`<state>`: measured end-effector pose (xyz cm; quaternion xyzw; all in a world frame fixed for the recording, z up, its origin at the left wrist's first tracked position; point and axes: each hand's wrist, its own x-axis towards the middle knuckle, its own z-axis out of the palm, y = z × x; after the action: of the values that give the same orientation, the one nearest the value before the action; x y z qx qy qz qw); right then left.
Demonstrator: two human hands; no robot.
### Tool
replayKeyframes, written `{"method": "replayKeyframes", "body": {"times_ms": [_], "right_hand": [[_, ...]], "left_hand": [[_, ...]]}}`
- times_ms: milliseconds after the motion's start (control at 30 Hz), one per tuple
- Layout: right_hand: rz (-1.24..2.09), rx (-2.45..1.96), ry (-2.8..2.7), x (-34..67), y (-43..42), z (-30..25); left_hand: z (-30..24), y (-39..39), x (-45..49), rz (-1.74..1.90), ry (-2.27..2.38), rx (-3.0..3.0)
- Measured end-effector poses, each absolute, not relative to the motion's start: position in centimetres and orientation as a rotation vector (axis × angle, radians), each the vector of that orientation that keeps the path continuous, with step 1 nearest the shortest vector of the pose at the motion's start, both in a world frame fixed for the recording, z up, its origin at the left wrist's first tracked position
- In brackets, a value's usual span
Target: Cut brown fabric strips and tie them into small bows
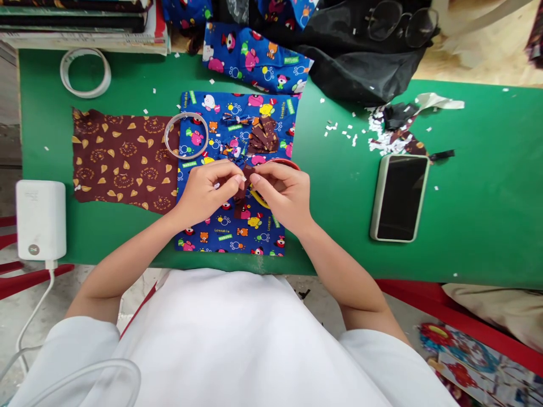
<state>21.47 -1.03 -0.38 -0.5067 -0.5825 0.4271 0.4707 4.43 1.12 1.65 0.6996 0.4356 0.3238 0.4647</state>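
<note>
My left hand (208, 186) and my right hand (283, 190) meet over a blue cartoon-print cloth (237, 226) on the green table (343, 186). Both pinch a small brown fabric piece (246, 174) between their fingertips. Just beyond them lies a pile of folded brown fabric pieces (263, 134) on the blue cloth. A red and yellow object (285, 163) shows partly behind my right hand; I cannot make out what it is. A roll of clear tape (185, 135) rests at the blue cloth's left edge.
A brown patterned cloth (121, 161) lies at the left, a white tape ring (85, 72) behind it. A phone (399, 196) lies face up at the right, with paper scraps (392, 135) behind. Black bag with glasses (373, 51) at the back. White power bank (41, 219) off the left edge.
</note>
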Motion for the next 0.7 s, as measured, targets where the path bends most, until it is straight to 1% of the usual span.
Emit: {"method": "replayKeyframes", "body": {"times_ms": [100, 333, 567, 700], "right_hand": [[0.993, -1.21, -1.45, 21.5, -1.1, -0.2], [0.694, -1.176, -1.73, 21.4, -1.1, 0.0], [0.647, -1.141, -1.798, 21.4, -0.9, 0.0], [0.635, -1.223, -1.701, 22.9, 0.5, -0.8]], "left_hand": [[1.6, 1.2, 4.4, 0.812, 1.07, 1.727], [1.6, 1.0, 4.5, 0.778, 1.118, 1.9], [1.6, 0.9, 4.5, 0.764, 1.111, 2.028], [1.8, 1.0, 4.5, 0.79, 1.11, 2.04]]}}
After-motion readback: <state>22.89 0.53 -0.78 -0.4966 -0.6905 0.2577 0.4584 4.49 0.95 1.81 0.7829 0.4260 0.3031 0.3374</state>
